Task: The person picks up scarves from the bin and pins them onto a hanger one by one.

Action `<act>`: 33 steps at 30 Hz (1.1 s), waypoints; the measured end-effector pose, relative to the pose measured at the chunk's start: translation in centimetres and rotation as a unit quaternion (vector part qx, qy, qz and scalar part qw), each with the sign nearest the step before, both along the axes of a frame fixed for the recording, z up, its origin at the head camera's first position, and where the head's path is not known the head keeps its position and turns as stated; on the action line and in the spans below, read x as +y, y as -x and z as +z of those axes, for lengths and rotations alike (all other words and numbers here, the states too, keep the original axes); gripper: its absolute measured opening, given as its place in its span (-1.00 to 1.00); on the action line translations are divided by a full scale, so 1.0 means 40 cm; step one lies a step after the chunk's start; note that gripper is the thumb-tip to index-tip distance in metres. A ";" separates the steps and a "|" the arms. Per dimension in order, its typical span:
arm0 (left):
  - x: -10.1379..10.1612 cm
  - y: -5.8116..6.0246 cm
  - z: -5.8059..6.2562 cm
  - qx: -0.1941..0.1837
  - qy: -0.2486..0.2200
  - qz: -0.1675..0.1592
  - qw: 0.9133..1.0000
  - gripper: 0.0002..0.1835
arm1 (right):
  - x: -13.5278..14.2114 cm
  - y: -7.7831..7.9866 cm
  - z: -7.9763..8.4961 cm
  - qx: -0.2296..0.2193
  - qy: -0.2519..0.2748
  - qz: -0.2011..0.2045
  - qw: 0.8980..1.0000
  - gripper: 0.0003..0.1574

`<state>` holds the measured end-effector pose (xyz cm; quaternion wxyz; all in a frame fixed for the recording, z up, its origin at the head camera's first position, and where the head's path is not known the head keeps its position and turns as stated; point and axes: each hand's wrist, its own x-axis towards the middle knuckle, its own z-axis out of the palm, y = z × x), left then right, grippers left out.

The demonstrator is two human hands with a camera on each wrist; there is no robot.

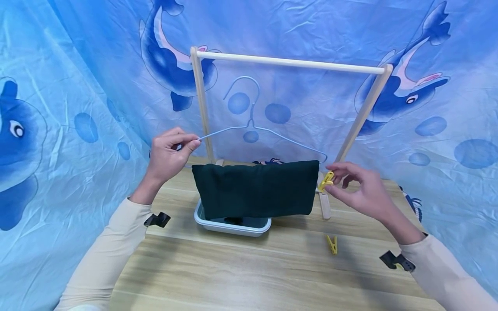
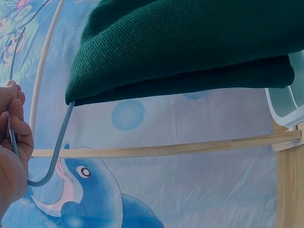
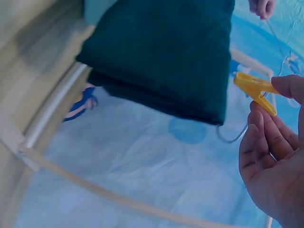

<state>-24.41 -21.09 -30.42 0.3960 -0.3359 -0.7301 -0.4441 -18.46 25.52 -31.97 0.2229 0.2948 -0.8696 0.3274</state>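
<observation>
A dark green folded cloth (image 1: 256,190) hangs over the lower bar of a light blue wire hanger (image 1: 249,125). My left hand (image 1: 169,153) pinches the hanger's left shoulder and holds it up in the air. In the left wrist view the hanger's bent end (image 2: 52,171) comes out from under the cloth (image 2: 180,42). Beside the cloth's right edge, my right hand (image 1: 359,188) pinches a yellow clothespin (image 1: 326,181) between thumb and fingers. The right wrist view shows this clothespin (image 3: 254,90) near the cloth (image 3: 166,57), apart from it.
A second yellow clothespin (image 1: 332,245) lies on the wooden table (image 1: 233,268). Under the cloth stands a pale plastic basin (image 1: 233,229) with something dark inside. Behind the hanger rises a wooden rack with a white rail (image 1: 288,62). Blue dolphin-print sheeting (image 1: 97,65) surrounds the table.
</observation>
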 end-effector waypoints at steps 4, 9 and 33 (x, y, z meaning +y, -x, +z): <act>0.005 -0.003 0.001 -0.001 -0.003 0.004 1.000 -0.91 | -0.028 0.006 0.031 0.020 -0.019 0.007 1.000 -0.54; 0.006 -0.004 -0.001 -0.005 -0.006 0.006 1.000 -0.91 | -0.069 0.017 0.060 0.013 -0.014 0.029 0.999 -0.59; 0.016 0.004 -0.010 -0.018 -0.013 0.020 1.000 -0.89 | -0.302 0.097 0.114 0.003 0.029 0.158 0.987 -0.62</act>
